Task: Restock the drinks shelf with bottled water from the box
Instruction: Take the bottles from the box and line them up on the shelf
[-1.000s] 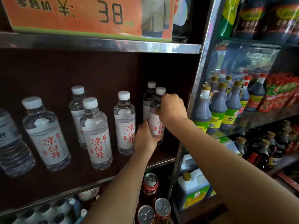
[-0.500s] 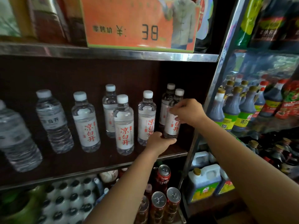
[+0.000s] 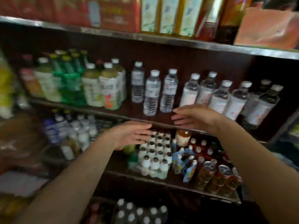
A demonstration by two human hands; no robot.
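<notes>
Before the drinks shelf (image 3: 161, 122), seen from the head camera, 2 bare forearms reach forward and both hands hold nothing. Left hand (image 3: 129, 135) hovers palm-up just below the shelf's front edge, its fingers (image 3: 144, 126) straight and slightly apart. Right hand (image 3: 192, 118) hovers at the front edge near the middle of the shelf, fingers stretched leftward and loosely spread, touching no bottle as far as the blur allows.

On the shelf stand 9 clear water bottles with white caps. 3 ribbed ones (image 3: 152, 92) sit near the middle: 1 further back, 2 nearer the front edge. To their right, 6 white-labelled water bottles (image 3: 221, 97) run toward the right end of the shelf, the last 2 close to the right wall. Left half of the shelf carries green and yellow tea bottles (image 3: 92, 88), too smeared to count.

One shelf down, a pack of small white-capped bottles (image 3: 155, 152) sits below the left hand, with 2 red cans (image 3: 215, 173) showing silver tops at the right front edge. Everything is motion-blurred.
</notes>
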